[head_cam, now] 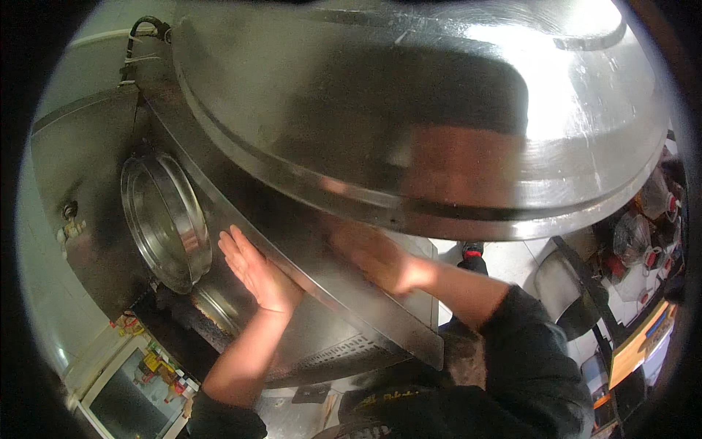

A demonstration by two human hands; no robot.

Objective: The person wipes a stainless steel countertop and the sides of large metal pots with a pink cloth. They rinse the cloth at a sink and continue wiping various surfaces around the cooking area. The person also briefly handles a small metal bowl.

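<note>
My left hand (258,277) is raised flat with its fingers stretched out, holding nothing. Its heel lies close against the upright edge of a stainless steel panel (323,293); whether they touch I cannot tell. On the other side of that panel, my right hand (378,255) is blurred, partly in shadow, its fingertips unclear. No object shows in it. Above it, a very large domed stainless steel lid or vessel (247,110) fills the upper view, its rim curving over the right hand. To the left of my left hand, a round steel lid or pan (164,219) stands tilted on its side.
Below the tilted round piece, a metal pot rim (216,310) sits at a blackened stove area (170,324). A tap (70,213) is on the steel backing at left. Clear plastic jugs (630,238) and a wooden board (639,343) are at right. A shoe (473,251) shows on the tiled floor.
</note>
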